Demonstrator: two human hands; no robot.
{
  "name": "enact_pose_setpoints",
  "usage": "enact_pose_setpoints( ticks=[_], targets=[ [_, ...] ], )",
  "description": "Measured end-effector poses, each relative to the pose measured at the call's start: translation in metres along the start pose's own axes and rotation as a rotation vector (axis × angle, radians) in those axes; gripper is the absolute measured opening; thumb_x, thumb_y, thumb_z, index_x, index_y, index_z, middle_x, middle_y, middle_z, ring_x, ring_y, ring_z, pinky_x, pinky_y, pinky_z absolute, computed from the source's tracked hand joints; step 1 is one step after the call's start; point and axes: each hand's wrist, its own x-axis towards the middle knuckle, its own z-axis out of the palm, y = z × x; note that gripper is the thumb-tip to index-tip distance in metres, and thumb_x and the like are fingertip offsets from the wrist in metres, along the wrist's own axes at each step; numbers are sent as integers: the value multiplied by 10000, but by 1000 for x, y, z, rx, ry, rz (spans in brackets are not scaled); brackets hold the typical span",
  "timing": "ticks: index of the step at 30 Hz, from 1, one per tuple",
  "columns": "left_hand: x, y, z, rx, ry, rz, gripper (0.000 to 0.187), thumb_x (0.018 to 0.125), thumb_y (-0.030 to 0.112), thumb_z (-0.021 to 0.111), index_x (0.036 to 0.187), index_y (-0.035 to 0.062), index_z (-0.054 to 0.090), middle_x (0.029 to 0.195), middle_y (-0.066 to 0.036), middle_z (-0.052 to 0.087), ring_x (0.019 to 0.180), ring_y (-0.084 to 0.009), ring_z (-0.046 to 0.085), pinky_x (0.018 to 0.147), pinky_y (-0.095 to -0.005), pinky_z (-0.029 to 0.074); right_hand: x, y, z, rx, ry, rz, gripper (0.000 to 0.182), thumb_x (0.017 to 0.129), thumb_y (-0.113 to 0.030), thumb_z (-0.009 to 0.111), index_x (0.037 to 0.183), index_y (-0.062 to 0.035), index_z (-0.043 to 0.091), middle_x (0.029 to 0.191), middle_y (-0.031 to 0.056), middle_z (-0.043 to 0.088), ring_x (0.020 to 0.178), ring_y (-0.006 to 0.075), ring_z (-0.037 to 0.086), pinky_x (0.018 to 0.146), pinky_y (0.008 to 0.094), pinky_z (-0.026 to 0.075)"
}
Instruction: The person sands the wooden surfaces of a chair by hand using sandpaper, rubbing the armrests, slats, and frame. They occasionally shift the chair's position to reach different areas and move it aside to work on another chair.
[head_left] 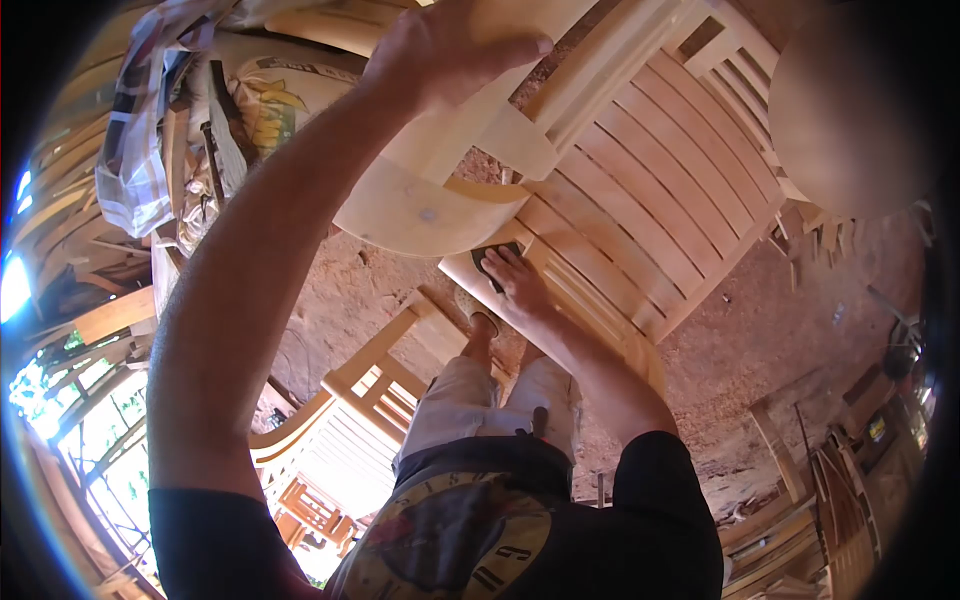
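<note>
A slatted wooden chair [640, 190] lies tilted before me, its pale slats running diagonally. My right hand [518, 282] presses a dark flat pad [492, 262] against the end of one of its wooden parts, fingers bent over the pad. At the top, my left hand [440, 50] grips a broad, pale wooden piece of the chair, the thumb stretched along it. Between the two hands a wide curved wooden part [430, 212] bulges toward me. Some left fingers are hidden behind the wood.
A second wooden chair [375, 385] stands at lower left. Wood scraps and a plastic sheet [140, 150] fill the left side, near a printed sack [285, 100]. Planks [790, 540] lie at lower right on the reddish, dusty ground [740, 350]. A blurred round shape covers the upper right.
</note>
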Motion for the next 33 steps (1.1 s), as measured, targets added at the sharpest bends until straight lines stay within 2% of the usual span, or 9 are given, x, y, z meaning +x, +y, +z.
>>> enact_pose_setpoints(
  ticks=[3, 5, 14, 16, 18, 20, 21, 26, 33],
  targets=[
    [5, -5, 5, 43, 4, -30, 820, 834, 626, 738, 1371, 28, 574, 1218, -253, 706, 1167, -386, 684, 1001, -469, 525, 28, 23, -17, 268, -222, 379, 436, 858, -80, 648, 1294, -84, 646, 1324, 142, 683, 1280, 303, 608, 1053, 478, 483],
    [9, -11, 11, 76, 52, -15, 840, 831, 637, 732, 1383, 25, 567, 1221, -251, 708, 1170, -383, 683, 1003, -467, 525, 32, 54, -10, 94, -236, 401, 266, 944, -148, 629, 1201, -133, 697, 1170, 191, 715, 986, 406, 699, 847, 505, 567],
    [4, -9, 6, 36, 7, -32, 931, 815, 693, 714, 1432, 19, 537, 1248, -253, 703, 1196, -384, 677, 1021, -466, 520, 18, 56, -108, 330, 128, 926, 270, 1026, -188, 563, 1252, -97, 677, 1073, 226, 718, 985, 416, 692, 853, 504, 552],
    [5, -10, 8, 56, 17, -33, 944, 811, 704, 713, 1434, 17, 534, 1246, -257, 703, 1196, -388, 677, 1021, -468, 520, 23, 41, -117, 295, 399, 950, 317, 1023, -164, 552, 1308, -72, 658, 1138, 241, 706, 1069, 425, 672, 924, 500, 540],
    [7, -11, 9, 85, 25, -33, 956, 810, 714, 712, 1436, 14, 530, 1242, -265, 702, 1197, -394, 676, 1019, -470, 520, 21, 27, -84, 20, 753, 581, 398, 986, -107, 568, 1368, -3, 603, 1278, 263, 653, 1230, 456, 591, 1052, 514, 478],
    [7, -11, 7, 101, 18, -37, 966, 809, 723, 710, 1437, 12, 527, 1236, -271, 702, 1193, -400, 677, 1019, -475, 521, 21, -13, -39, 202, 578, 529, 480, 912, -33, 605, 1387, 25, 564, 1386, 242, 592, 1316, 445, 539, 1111, 507, 434],
    [7, -10, 8, 107, 13, -39, 971, 809, 727, 710, 1438, 11, 525, 1233, -275, 702, 1191, -404, 677, 1019, -477, 521, 12, -28, -25, 227, 4, 539, 431, 939, -50, 607, 1364, 14, 576, 1405, 221, 584, 1331, 424, 537, 1109, 530, 424],
    [-1, -9, 4, 96, 1, -40, 962, 821, 724, 702, 1437, 8, 516, 1219, -277, 705, 1174, -417, 683, 1017, -487, 525, 12, -27, -32, -25, 410, 500, 465, 1004, -137, 620, 1446, -18, 536, 1517, 217, 536, 1422, 408, 470, 1129, 576, 366],
    [4, -7, 7, 110, 1, -60, 950, 835, 724, 684, 1438, 11, 512, 1216, -286, 702, 1172, -434, 679, 1006, -494, 532, 0, -49, 11, -61, 134, 473, 558, 858, 11, 620, 1412, 13, 556, 1518, 232, 529, 1438, 411, 460, 1147, 594, 343]
  ],
)
